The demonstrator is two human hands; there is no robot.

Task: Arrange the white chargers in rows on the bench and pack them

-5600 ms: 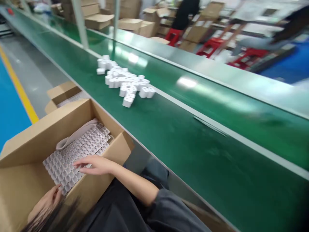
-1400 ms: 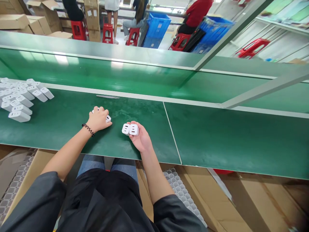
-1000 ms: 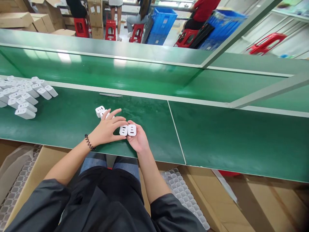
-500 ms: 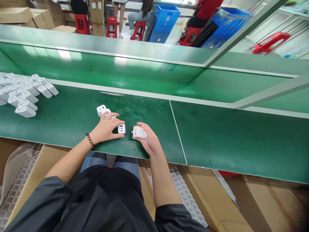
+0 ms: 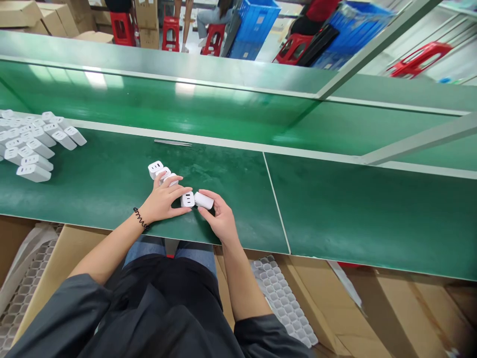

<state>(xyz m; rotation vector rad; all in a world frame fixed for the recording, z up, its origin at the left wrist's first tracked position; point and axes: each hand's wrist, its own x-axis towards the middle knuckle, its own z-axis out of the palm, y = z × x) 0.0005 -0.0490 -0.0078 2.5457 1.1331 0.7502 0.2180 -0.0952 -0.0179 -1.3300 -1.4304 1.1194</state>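
Observation:
White wall chargers with port slots are in both hands on the green bench. My left hand (image 5: 164, 199), with a black coiled band at the wrist, has thumb and index finger around one upright charger (image 5: 188, 199), ports facing up. Its other fingers rest at two more chargers, partly hidden beneath them, and one further charger (image 5: 155, 169) stands just beyond the fingertips. My right hand (image 5: 219, 216) pinches a tilted charger (image 5: 204, 200) between thumb and fingers, its end against or very close to the left hand's charger. I cannot tell whether they touch.
Many white chargers (image 5: 35, 172) stand grouped on the bench's left. Thin metal tweezers (image 5: 173, 142) lie near the back rail (image 5: 231, 145). Cardboard boxes (image 5: 320, 298) and a cell tray (image 5: 285, 298) sit below the front edge. Beyond are red stools, blue crates (image 5: 257, 22) and seated people.
My right hand has moved left and turned the charger it holds, bringing it beside the left hand's charger. My left hand has stayed nearly in place.

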